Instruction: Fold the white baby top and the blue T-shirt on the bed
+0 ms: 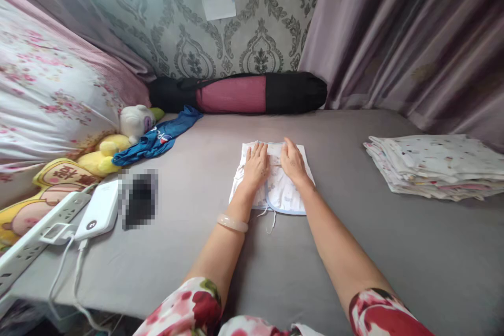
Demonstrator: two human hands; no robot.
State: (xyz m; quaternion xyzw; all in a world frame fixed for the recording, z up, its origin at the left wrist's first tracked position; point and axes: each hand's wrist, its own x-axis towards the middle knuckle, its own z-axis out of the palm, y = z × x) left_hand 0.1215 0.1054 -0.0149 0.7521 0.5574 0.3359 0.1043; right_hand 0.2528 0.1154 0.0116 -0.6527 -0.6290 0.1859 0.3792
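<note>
A small white baby garment [284, 195] with blue edging and a faint print lies folded on the grey bed sheet. Thin white ties hang from its near edge. Flat on the garment's left side rests my left hand [258, 164], fingers stretched forward; a pale bangle circles that wrist. My right hand [292, 161] touches the upper right part, turned partly on its side with the fingers extended. Neither hand grips the cloth. Part of the garment is hidden beneath both hands.
On the right sits a stack of folded printed cloths [437, 165]. To the left are a power strip [23, 249], a white power bank [98, 210] with cables, plush toys [106, 155] and a blue cloth [161, 136]. A long black-and-pink bag [232, 94] lies along the wall.
</note>
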